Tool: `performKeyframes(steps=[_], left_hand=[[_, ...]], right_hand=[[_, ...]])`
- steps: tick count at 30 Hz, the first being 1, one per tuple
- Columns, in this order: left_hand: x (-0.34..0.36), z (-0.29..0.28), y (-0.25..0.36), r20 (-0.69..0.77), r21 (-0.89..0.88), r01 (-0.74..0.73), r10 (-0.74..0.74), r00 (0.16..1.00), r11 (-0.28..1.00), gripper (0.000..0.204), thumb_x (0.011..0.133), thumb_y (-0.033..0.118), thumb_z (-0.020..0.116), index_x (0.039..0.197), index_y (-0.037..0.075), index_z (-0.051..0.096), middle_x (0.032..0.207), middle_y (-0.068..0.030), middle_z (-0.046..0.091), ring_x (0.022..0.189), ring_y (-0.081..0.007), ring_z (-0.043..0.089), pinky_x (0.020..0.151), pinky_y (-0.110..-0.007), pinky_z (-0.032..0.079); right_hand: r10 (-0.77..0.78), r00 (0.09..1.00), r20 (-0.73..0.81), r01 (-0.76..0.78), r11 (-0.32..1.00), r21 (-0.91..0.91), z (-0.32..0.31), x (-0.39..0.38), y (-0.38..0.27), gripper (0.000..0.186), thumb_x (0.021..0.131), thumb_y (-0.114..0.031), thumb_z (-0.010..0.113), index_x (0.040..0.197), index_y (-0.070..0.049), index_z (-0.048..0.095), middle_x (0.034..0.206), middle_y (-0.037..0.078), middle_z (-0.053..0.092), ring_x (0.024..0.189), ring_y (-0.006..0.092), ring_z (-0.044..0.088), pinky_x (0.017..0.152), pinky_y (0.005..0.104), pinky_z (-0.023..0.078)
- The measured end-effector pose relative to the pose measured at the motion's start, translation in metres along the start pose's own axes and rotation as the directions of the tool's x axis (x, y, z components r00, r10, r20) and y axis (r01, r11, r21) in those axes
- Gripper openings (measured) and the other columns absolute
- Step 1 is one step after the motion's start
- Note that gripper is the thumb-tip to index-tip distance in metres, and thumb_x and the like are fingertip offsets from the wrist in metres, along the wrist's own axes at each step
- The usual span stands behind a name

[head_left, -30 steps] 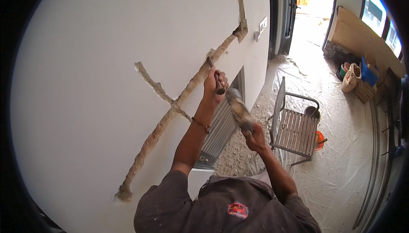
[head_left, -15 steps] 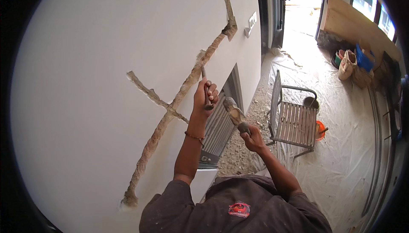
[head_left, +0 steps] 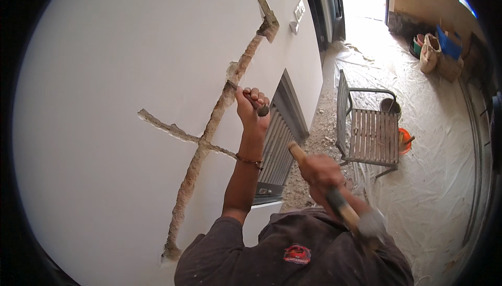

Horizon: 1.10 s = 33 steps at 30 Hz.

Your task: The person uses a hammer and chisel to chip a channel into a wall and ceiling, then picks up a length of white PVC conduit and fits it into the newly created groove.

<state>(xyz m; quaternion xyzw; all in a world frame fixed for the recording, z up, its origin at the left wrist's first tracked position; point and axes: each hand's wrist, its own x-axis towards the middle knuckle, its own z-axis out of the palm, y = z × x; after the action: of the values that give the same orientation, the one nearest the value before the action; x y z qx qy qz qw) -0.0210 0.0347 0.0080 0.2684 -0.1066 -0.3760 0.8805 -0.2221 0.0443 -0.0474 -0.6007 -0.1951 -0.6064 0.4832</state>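
My left hand (head_left: pixel 254 107) is closed around a metal chisel (head_left: pixel 263 111), whose tip rests at the edge of a rough groove (head_left: pixel 212 124) cut into the white wall. The chisel's round struck end sticks out below my fingers. Lower and to the right, my right hand (head_left: pixel 321 172) grips a hammer (head_left: pixel 347 215) by its wooden handle. The hammer is drawn back, with its blurred grey head near my right shoulder and the handle's butt pointing up and left toward the wall. Hammer and chisel are apart.
A vent grille (head_left: pixel 277 145) sits low in the wall, with rubble (head_left: pixel 314 150) along its foot. On the plastic-covered floor stand a slatted metal chair (head_left: pixel 371 137), a dark bucket (head_left: pixel 390 107) and an orange bucket (head_left: pixel 404 140). Sacks (head_left: pixel 430 53) lean at the far right; wall switches (head_left: pixel 299 10) are beyond the groove.
My right hand has swung the hammer back toward my shoulder, away from the chisel. The chisel now slants more to the left in my left hand. The view has shifted slightly.
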Motion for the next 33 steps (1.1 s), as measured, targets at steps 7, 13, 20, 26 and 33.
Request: performKeyframes(steps=[7,13,20,26,33], left_hand=[[0.009,-0.005,-0.001,0.053,0.069,0.052,-0.056,0.997,0.996,0.031,0.097,0.031,0.04,0.071,0.015,0.044,0.056,0.002,0.042,0.047,-0.0106,0.041,0.044,-0.025,0.033],[-0.005,-0.001,0.019,0.073,0.027,0.132,-0.133,0.988,0.991,0.025,0.094,0.024,0.046,0.072,0.012,0.047,0.054,0.0024,0.042,0.043,-0.0085,0.04,0.04,-0.022,0.03],[-0.001,-0.021,0.032,0.099,0.016,0.192,-0.193,0.976,0.981,0.028,0.095,0.025,0.044,0.07,0.012,0.047,0.051,0.002,0.041,0.041,-0.0092,0.04,0.04,-0.023,0.03],[0.025,-0.03,0.035,0.197,0.006,0.289,-0.285,0.938,0.957,0.026,0.095,0.026,0.046,0.074,0.011,0.047,0.055,0.002,0.042,0.043,-0.0086,0.039,0.04,-0.022,0.031],[0.027,-0.033,0.036,0.178,0.016,0.298,-0.296,0.939,0.955,0.025,0.096,0.025,0.044,0.075,0.011,0.047,0.055,0.0022,0.043,0.043,-0.0087,0.04,0.04,-0.022,0.03]], right_hand=[[0.503,0.864,0.003,-0.474,0.817,-0.327,-0.014,-0.014,0.002,0.031,0.074,-0.027,0.064,0.076,0.001,0.05,0.061,0.014,0.049,0.052,0.0308,0.051,0.05,0.0352,0.04],[0.261,0.952,0.159,-0.234,0.957,-0.17,-0.005,-0.018,0.022,0.038,0.077,-0.034,0.065,0.078,0.0,0.049,0.058,0.017,0.047,0.052,0.0358,0.05,0.05,0.0374,0.041],[0.497,0.822,0.276,-0.42,0.858,-0.294,0.021,-0.022,-0.002,0.056,0.078,-0.054,0.062,0.076,0.0,0.046,0.062,0.016,0.045,0.055,0.0334,0.051,0.051,0.0402,0.039],[0.74,0.648,0.18,-0.665,0.665,-0.341,0.008,-0.027,0.044,0.046,0.081,-0.046,0.063,0.08,-0.001,0.05,0.061,0.015,0.05,0.056,0.0307,0.055,0.052,0.0404,0.04],[0.227,0.914,0.335,-0.192,0.972,-0.134,0.026,-0.014,-0.001,0.069,0.066,-0.069,0.063,0.075,-0.003,0.047,0.062,0.011,0.044,0.054,0.0309,0.05,0.048,0.0378,0.035]])
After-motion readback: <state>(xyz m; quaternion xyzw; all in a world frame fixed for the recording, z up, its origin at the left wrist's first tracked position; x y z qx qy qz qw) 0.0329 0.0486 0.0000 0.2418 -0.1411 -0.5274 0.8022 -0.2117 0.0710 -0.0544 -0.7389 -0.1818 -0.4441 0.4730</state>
